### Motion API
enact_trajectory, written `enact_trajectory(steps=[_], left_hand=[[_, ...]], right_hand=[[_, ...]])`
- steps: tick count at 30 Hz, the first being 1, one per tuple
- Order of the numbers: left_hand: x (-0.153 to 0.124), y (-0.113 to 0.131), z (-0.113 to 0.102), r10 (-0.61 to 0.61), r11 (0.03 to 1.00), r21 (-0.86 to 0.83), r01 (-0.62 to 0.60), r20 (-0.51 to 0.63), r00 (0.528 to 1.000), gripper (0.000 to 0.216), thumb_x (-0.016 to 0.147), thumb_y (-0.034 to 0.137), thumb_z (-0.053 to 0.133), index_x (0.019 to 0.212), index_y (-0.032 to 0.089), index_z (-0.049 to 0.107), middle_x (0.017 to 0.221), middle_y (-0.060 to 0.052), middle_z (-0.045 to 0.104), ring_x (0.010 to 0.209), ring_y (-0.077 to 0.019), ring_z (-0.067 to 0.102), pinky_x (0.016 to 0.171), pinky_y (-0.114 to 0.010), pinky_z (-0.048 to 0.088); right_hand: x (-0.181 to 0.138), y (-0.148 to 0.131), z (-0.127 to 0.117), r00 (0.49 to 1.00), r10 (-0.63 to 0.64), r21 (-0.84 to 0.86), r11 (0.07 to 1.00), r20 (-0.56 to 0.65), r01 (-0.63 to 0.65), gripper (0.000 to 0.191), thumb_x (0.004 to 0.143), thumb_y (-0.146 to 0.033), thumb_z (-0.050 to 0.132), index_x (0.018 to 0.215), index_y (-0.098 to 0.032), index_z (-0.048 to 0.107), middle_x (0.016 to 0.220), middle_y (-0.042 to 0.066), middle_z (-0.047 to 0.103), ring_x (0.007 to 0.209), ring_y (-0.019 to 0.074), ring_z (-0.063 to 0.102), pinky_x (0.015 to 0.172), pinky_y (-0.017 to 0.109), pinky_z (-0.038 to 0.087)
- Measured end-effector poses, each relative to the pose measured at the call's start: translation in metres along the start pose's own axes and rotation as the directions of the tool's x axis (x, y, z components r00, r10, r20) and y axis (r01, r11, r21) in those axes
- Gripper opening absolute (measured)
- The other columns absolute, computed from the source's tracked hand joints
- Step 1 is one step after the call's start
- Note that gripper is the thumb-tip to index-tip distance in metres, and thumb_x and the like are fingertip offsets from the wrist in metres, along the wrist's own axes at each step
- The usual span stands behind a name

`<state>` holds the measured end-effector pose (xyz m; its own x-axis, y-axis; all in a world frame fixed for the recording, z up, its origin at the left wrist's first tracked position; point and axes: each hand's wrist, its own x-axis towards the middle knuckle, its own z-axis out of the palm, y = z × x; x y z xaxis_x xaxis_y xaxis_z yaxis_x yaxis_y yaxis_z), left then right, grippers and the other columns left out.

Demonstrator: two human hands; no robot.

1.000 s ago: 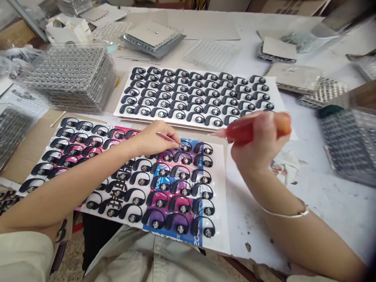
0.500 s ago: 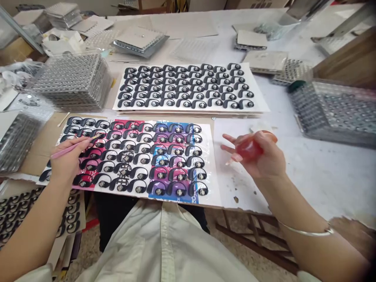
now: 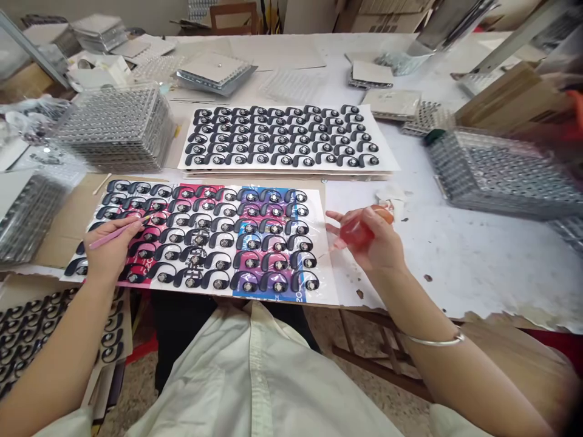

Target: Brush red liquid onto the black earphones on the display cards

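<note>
My left hand (image 3: pixel 109 246) is closed on a slim pink stick (image 3: pixel 108 237) with a pale yellowish tip, perhaps a brush. It rests over the left part of a white board (image 3: pixel 328 267) with rows of black hook-shaped pieces (image 3: pixel 221 262), which look like ear-hook earphone shells with round silver centres. Printed pink and blue plastic film (image 3: pixel 298 295) shows beneath them. My right hand (image 3: pixel 380 246) grips a translucent red squeeze bottle (image 3: pixel 356 233) beside the board's right edge. A thin, faint nozzle seems to point left from it. Some fingers are stretched out.
Behind lies a second board (image 3: pixel 382 152) of black pieces. Stacked clear trays (image 3: pixel 113 124) stand at the left, and more trays (image 3: pixel 496 173) at the right near a cardboard box (image 3: pixel 510 97). Crumpled tissue (image 3: pixel 395 195) lies beyond my right hand. Another board of pieces (image 3: pixel 40 321) sits low at left.
My right hand has moved left with the red bottle, up to the board's right edge. My left hand has shifted slightly right and down, still holding the pink stick. The view has tilted a little.
</note>
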<state>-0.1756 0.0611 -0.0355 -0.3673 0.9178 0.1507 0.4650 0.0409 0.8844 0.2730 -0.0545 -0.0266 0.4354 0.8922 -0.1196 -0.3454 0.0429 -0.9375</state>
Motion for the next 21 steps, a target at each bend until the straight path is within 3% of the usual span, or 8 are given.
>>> enact_trajectory(steps=[6,8,10,11,12,14,18,21], left_hand=[[0.006,-0.008,-0.006,-0.012,0.995,0.100,0.011,0.009,1.000,0.028,0.062,0.020,0.081,0.090,0.021,0.076,0.079,0.002,0.075,0.068,-0.0158,0.068,0.060,-0.027,0.058],[0.011,-0.015,-0.007,0.079,0.985,0.155,-0.080,0.013,0.997,0.027,0.062,0.022,0.083,0.088,0.022,0.076,0.078,0.003,0.075,0.067,-0.0171,0.069,0.064,-0.033,0.060],[0.012,-0.013,-0.005,0.291,0.926,0.255,-0.277,-0.019,0.956,0.025,0.062,0.026,0.085,0.085,0.024,0.076,0.077,0.005,0.075,0.064,-0.0179,0.069,0.067,-0.039,0.061],[0.011,-0.007,-0.002,0.439,0.864,0.283,-0.416,-0.020,0.898,0.024,0.063,0.027,0.084,0.086,0.026,0.076,0.077,0.007,0.075,0.064,-0.0177,0.069,0.068,-0.041,0.062],[0.007,0.003,0.003,0.600,0.769,0.294,-0.568,-0.024,0.800,0.023,0.063,0.027,0.085,0.084,0.027,0.076,0.076,0.009,0.075,0.065,-0.0173,0.069,0.070,-0.042,0.062],[-0.007,0.034,0.022,0.826,0.528,0.212,-0.822,0.095,0.555,0.022,0.065,0.022,0.084,0.084,0.027,0.074,0.077,0.010,0.074,0.067,-0.0157,0.069,0.076,-0.041,0.061],[-0.052,0.108,0.087,0.887,0.311,-0.163,-0.936,0.404,0.224,0.021,0.081,0.007,0.068,0.099,0.017,0.068,0.093,-0.003,0.075,0.077,-0.0155,0.070,0.074,-0.033,0.057],[-0.081,0.142,0.141,0.891,0.148,-0.310,-0.939,0.454,-0.009,0.012,0.087,0.009,0.059,0.097,0.012,0.065,0.093,-0.008,0.074,0.079,-0.0162,0.069,0.067,-0.030,0.055]], right_hand=[[-0.018,0.005,-0.006,0.999,0.038,0.010,0.999,-0.032,-0.038,0.035,0.061,-0.051,0.077,0.059,-0.021,0.059,0.065,-0.001,0.056,0.095,0.0250,0.067,0.078,0.038,0.060],[-0.017,0.003,-0.010,0.998,0.047,0.012,0.999,-0.031,-0.047,0.035,0.064,-0.050,0.076,0.059,-0.020,0.059,0.066,-0.001,0.057,0.094,0.0252,0.068,0.080,0.041,0.060],[-0.011,-0.003,-0.015,0.999,0.031,0.003,1.000,-0.026,-0.031,0.034,0.065,-0.050,0.075,0.061,-0.021,0.058,0.065,-0.001,0.058,0.090,0.0245,0.069,0.080,0.042,0.059],[-0.005,-0.007,-0.016,1.000,0.007,-0.007,1.000,-0.025,-0.007,0.035,0.065,-0.049,0.075,0.060,-0.021,0.057,0.064,-0.001,0.059,0.084,0.0235,0.069,0.077,0.042,0.059],[0.002,-0.012,-0.016,0.999,-0.028,-0.017,0.999,-0.030,0.027,0.035,0.065,-0.049,0.076,0.060,-0.021,0.055,0.063,-0.002,0.059,0.076,0.0216,0.069,0.072,0.040,0.059],[0.019,-0.023,-0.014,0.994,-0.095,-0.035,0.995,-0.047,0.093,0.038,0.065,-0.052,0.074,0.059,-0.021,0.053,0.059,-0.002,0.058,0.056,0.0169,0.064,0.056,0.035,0.055],[0.057,-0.036,0.001,0.998,-0.066,-0.083,0.994,0.005,0.066,0.043,0.071,-0.067,0.060,0.073,-0.024,0.057,0.051,-0.001,0.055,0.046,0.0152,0.057,0.035,0.028,0.030],[0.080,-0.036,0.017,0.998,-0.021,-0.070,0.997,0.060,0.025,0.042,0.073,-0.067,0.058,0.080,-0.026,0.054,0.054,-0.001,0.059,0.043,0.0127,0.051,0.038,0.028,0.032]])
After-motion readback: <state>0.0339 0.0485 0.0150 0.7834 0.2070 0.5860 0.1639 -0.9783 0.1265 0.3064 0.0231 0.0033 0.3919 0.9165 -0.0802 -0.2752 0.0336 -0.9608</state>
